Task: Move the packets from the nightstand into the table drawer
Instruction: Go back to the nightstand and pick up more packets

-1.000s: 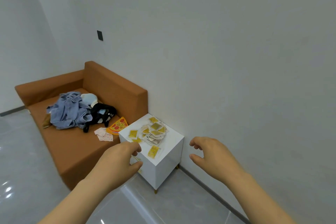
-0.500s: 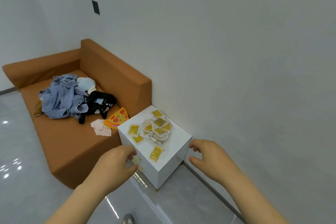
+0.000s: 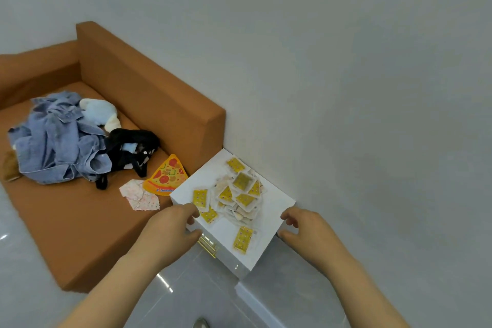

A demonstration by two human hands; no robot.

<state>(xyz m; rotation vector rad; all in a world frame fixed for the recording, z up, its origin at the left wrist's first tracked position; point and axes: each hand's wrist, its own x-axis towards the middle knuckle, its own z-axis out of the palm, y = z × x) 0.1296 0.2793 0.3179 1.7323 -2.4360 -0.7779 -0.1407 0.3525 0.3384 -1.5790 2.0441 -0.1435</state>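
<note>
Left hand (image 3: 170,231), right hand (image 3: 310,231) hover, apparently half-curled.

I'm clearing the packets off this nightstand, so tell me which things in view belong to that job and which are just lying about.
For the job: packets, nightstand, left hand, right hand.

Lying about: sofa, blue shirt, black garment, pizza-slice toy, patterned cloth.
</note>
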